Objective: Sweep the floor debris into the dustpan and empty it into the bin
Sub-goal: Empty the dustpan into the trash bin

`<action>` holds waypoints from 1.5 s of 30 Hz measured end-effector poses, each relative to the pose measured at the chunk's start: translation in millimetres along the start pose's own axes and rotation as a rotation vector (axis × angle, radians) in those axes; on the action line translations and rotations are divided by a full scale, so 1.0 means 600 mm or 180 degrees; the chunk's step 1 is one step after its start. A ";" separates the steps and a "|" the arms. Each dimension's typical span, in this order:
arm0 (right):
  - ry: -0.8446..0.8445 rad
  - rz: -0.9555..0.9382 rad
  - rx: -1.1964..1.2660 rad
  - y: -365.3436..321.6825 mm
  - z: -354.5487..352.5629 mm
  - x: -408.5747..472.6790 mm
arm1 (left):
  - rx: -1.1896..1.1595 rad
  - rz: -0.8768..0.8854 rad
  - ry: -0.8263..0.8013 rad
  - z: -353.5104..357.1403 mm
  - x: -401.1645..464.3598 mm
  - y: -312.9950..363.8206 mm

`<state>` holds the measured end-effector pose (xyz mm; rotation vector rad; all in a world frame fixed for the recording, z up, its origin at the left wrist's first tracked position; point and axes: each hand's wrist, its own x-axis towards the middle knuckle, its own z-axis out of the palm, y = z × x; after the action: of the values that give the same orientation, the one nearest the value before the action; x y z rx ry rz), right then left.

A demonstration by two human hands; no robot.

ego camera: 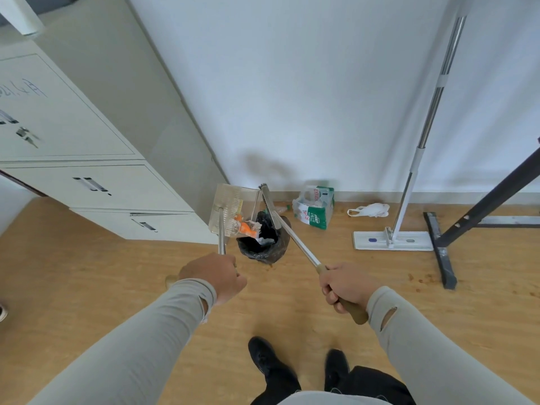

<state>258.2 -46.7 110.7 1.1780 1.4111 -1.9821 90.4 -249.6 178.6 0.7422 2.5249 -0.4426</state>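
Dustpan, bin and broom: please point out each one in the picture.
dustpan [226, 210]: head view, on its clear tilted tray.
bin [263, 247]: head view, on the black bag lining it.
broom [298, 244]: head view, on its metal shaft.

Around one black-bagged round bin [263, 247] are one clear plastic dustpan [230, 210] at its left rim, one metal-shafted broom [295, 241] over it, one green-and-white bottle pack [315, 209], one white plastic bag [369, 210] and one white flat mop [391, 240] to its right.
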 end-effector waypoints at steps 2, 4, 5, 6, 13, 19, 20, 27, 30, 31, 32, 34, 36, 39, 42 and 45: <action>-0.0001 -0.0023 0.0015 0.001 -0.002 -0.001 | 0.0018 -0.0004 -0.0004 -0.003 -0.001 0.001; -0.0021 -0.0038 0.0015 0.003 -0.006 -0.005 | 0.0051 -0.0001 -0.0031 -0.004 -0.003 0.004; -0.0028 -0.0042 0.0017 0.005 -0.009 -0.008 | 0.0070 0.0003 -0.0031 -0.004 -0.004 0.006; -0.0030 -0.0040 0.0015 0.006 -0.011 -0.011 | 0.0088 0.0008 -0.0023 -0.004 -0.005 0.008; -0.0034 -0.0028 0.0011 0.017 -0.022 -0.019 | 0.0129 0.0061 -0.0035 0.011 -0.006 0.026; 0.0015 -0.0045 0.0069 0.025 -0.028 -0.022 | 0.0285 0.0127 -0.0101 0.028 -0.010 0.036; 0.0015 -0.0033 0.0066 0.025 -0.028 -0.024 | 0.0313 0.0145 -0.0093 0.031 -0.010 0.036; -0.0009 0.0019 0.0079 0.017 -0.031 -0.024 | 0.0289 0.0197 -0.0060 0.033 -0.008 0.038; 0.0019 0.0017 0.0113 0.017 -0.030 -0.022 | 0.0245 0.0184 -0.0021 0.030 -0.007 0.040; 0.0049 0.0013 0.0127 0.016 -0.028 -0.021 | 0.0254 0.0190 -0.0024 0.030 -0.007 0.042; 0.0071 0.0020 0.0116 0.016 -0.024 -0.021 | 0.0271 0.0197 -0.0040 0.032 -0.009 0.044; 0.0098 0.0041 0.0102 0.014 -0.019 -0.018 | 0.0273 0.0194 -0.0065 0.035 -0.011 0.049; 0.0130 0.0075 0.0085 0.014 -0.014 -0.016 | 0.0220 0.0174 -0.0072 0.039 -0.013 0.050; 0.0132 0.0058 0.0070 0.012 -0.012 -0.016 | 0.0239 0.0146 -0.0076 0.039 -0.014 0.048; 0.0118 0.0054 0.0007 0.011 -0.013 -0.021 | 0.0227 0.0131 -0.0072 0.041 -0.016 0.044; 0.0076 0.0061 0.0002 0.010 -0.014 -0.023 | 0.0239 0.0137 -0.0083 0.042 -0.017 0.039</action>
<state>273.2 -43.3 117.8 1.2148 1.4058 -1.9620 119.9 -246.0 158.6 0.8119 2.4750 -0.5313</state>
